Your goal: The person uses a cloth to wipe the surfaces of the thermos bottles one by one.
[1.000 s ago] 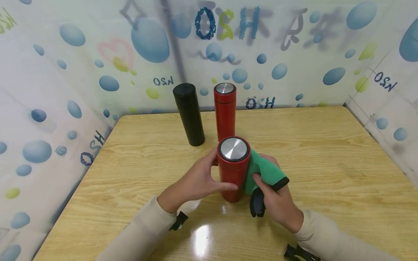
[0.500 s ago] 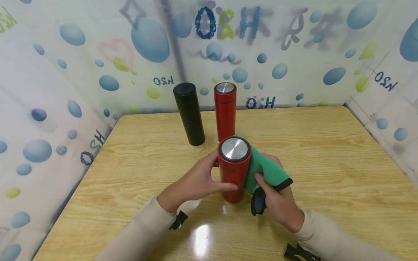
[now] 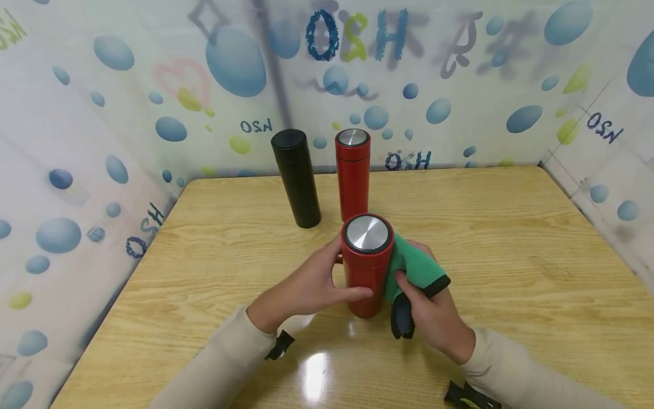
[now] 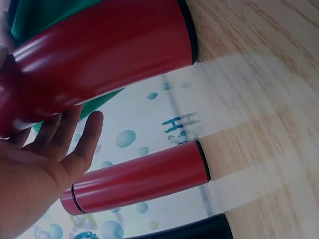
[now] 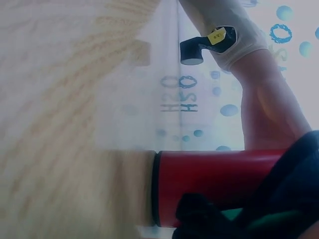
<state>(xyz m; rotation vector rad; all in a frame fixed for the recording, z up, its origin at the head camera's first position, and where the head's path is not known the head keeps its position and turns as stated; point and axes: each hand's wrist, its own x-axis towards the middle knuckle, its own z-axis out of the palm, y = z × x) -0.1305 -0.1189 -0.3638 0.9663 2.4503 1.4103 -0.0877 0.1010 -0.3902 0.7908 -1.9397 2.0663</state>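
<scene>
A red thermos with a silver lid stands upright on the table in front of me. My left hand grips it from the left, thumb across its front and fingers round the back. My right hand holds a green cloth with dark edging against the thermos's right side. In the left wrist view, the fingers curve along the red body, with green cloth behind it. The right wrist view shows the thermos's lower part and the cloth's dark side.
Behind the held thermos stand a second red thermos with a silver lid and a black thermos to its left. The wooden table is bordered by patterned walls at the back and sides.
The right hand's cloth shifted slightly outward, its far corner showing behind the thermos, then came back in, hiding that corner. The left hand and the thermos have stayed almost still.
</scene>
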